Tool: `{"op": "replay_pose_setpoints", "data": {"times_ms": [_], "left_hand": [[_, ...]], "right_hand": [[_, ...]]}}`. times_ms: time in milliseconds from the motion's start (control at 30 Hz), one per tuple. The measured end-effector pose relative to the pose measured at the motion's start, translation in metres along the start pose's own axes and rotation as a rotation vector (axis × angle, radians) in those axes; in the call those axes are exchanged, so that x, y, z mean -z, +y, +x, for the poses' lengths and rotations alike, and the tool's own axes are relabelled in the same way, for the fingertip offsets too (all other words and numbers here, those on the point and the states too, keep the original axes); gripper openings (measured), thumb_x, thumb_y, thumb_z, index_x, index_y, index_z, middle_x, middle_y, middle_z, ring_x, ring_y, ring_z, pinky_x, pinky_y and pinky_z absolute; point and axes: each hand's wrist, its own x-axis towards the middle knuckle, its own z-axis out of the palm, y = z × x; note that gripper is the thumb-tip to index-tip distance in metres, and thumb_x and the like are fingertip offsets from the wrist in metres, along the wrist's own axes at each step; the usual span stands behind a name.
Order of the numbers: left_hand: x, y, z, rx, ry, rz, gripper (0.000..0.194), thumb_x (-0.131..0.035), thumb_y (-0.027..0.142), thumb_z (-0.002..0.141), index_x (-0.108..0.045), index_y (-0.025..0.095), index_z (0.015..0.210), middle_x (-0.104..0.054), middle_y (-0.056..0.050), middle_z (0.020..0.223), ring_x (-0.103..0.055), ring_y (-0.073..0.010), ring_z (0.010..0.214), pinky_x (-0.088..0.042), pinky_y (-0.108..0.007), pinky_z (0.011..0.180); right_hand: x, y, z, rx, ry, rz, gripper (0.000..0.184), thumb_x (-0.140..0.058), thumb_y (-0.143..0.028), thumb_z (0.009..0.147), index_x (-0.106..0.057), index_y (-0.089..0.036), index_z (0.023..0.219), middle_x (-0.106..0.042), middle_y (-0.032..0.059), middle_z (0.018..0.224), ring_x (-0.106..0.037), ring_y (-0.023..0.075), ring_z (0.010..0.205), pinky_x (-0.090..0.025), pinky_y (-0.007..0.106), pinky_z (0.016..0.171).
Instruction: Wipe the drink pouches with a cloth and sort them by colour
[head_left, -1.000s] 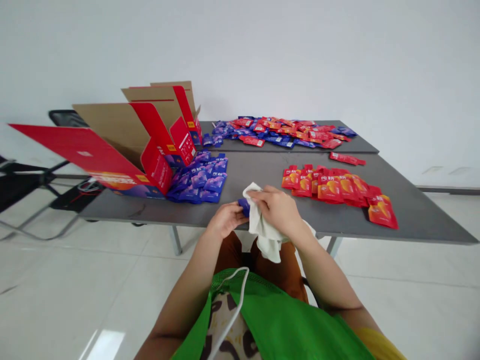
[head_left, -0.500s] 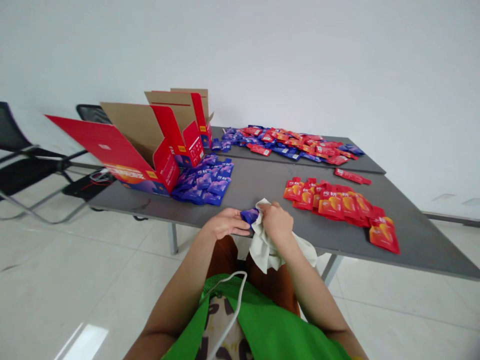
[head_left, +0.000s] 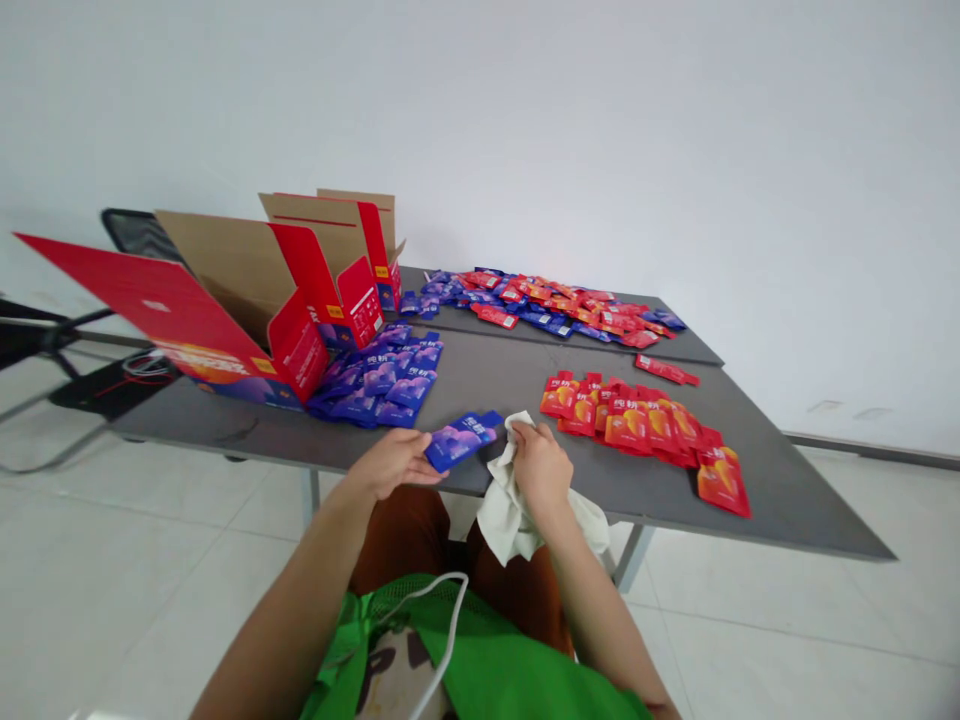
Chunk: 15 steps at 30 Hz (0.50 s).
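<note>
left hand (head_left: pixel 391 464): blue sachet (head_left: pixel 463 440) | right hand (head_left: pixel 541 465): white cloth (head_left: pixel 510 525)

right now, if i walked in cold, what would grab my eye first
Open red-and-kraft cartons at the left of the grey table stand out first, blue sachets heaped beside them. Red sachets spread to the right; a mixed pile covers the far table. Nearest, the left hand holds a blue sachet, the right hand a white cloth.

A glossy blue sachet (head_left: pixel 463 440) is lying flat and angling toward two o'clock, its lower end gripped by the left hand (head_left: pixel 391 463). Just beside it at three o'clock, the right hand (head_left: pixel 540 465) is pinching a crumpled white cloth (head_left: pixel 511 522), which is drooping toward six o'clock.
</note>
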Motion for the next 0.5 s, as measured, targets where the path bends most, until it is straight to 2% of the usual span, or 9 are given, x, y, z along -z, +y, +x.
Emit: {"op": "replay_pose_setpoints", "data": {"times_ms": [167,300,433,500], "left_hand": [[0.043,0.057,-0.002,-0.169,0.363,-0.063,0.019,-0.047,0.015,0.092,-0.06,0.011,0.08,-0.066,-0.009,0.058,-0.066,-0.0192,0.051,-0.059,-0.038,0.06],[0.057,0.095,0.026,-0.218,0.51,-0.086,0.013,-0.048,0.015,0.092,-0.056,0.012,0.083,-0.063,-0.005,0.059,-0.068,-0.0181,0.055,-0.059,-0.038,0.066],[0.067,0.105,0.056,-0.288,0.608,0.036,0.016,-0.049,0.018,0.091,-0.055,0.013,0.077,-0.061,-0.004,0.057,-0.07,-0.0203,0.063,-0.056,-0.036,0.07],[0.073,0.103,0.063,-0.306,0.631,0.127,0.017,-0.058,0.019,0.086,-0.056,0.014,0.07,-0.063,-0.008,0.062,-0.07,-0.0246,0.077,-0.054,-0.034,0.074]], "right_hand": [[-0.004,0.0,-0.002,0.01,0.025,0.005,0.039,-0.03,-0.034,0.101,-0.056,-0.036,0.13,-0.059,0.0055,0.108,-0.062,0.0163,0.084,-0.04,0.025,0.064],[-0.006,0.001,-0.002,0.026,0.062,0.036,0.037,-0.032,-0.035,0.1,-0.058,-0.035,0.127,-0.06,0.0045,0.105,-0.062,0.0165,0.081,-0.037,0.025,0.06],[-0.006,0.002,-0.003,0.029,0.104,0.069,0.035,-0.035,-0.035,0.1,-0.061,-0.034,0.123,-0.061,0.0037,0.103,-0.062,0.0163,0.079,-0.035,0.026,0.059],[-0.006,0.003,-0.004,0.024,0.12,0.086,0.034,-0.035,-0.036,0.1,-0.062,-0.034,0.121,-0.061,0.0036,0.103,-0.062,0.0159,0.079,-0.034,0.026,0.059]]}}
